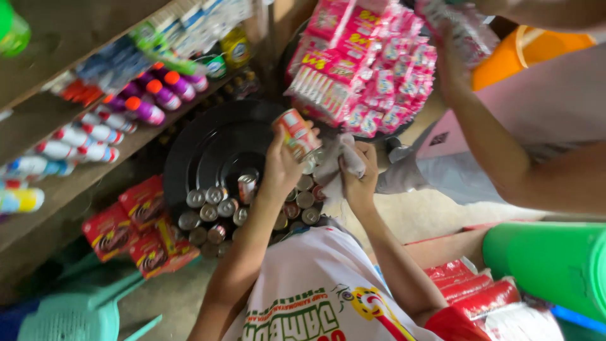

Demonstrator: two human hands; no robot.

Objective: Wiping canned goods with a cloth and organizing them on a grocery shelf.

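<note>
Left hand grip: your left hand (pixel 281 165) is wrapped around a small tin can (pixel 297 136) with a red and white label, fingers closed on its side; the can is tilted, its metal end facing down toward your right.
Right hand grip: your right hand (pixel 358 170) is clenched on a white cloth (pixel 338 161), which bunches up between thumb and fingers.
Contact: the cloth touches the lower end of the can; your two hands sit just beside each other.
Can position: the held can hangs above the near edge of a round black tray (pixel 211 142), in front of your chest.
Tray contents: a cluster of upright tins (pixel 214 215) with bare metal tops stands on the near part of the tray, directly below your left forearm; the far part of the tray is bare.
Left of tray: red snack packets (pixel 136 221) lie stacked beside it; wooden shelves (pixel 76 177) carry bottles with red caps (pixel 82 136) and purple bottles with orange caps (pixel 158 95).
Above tray: strips of pink sachets (pixel 372 60) hang down, well above your hands.
Other person: a second person's arm (pixel 499 145) reaches up to the sachets from your right.
Right foreground: a green cylinder (pixel 549 259) and red wrapped packs (pixel 473 290) lie near your right elbow.
Lower left: a teal plastic chair (pixel 76 312).
</note>
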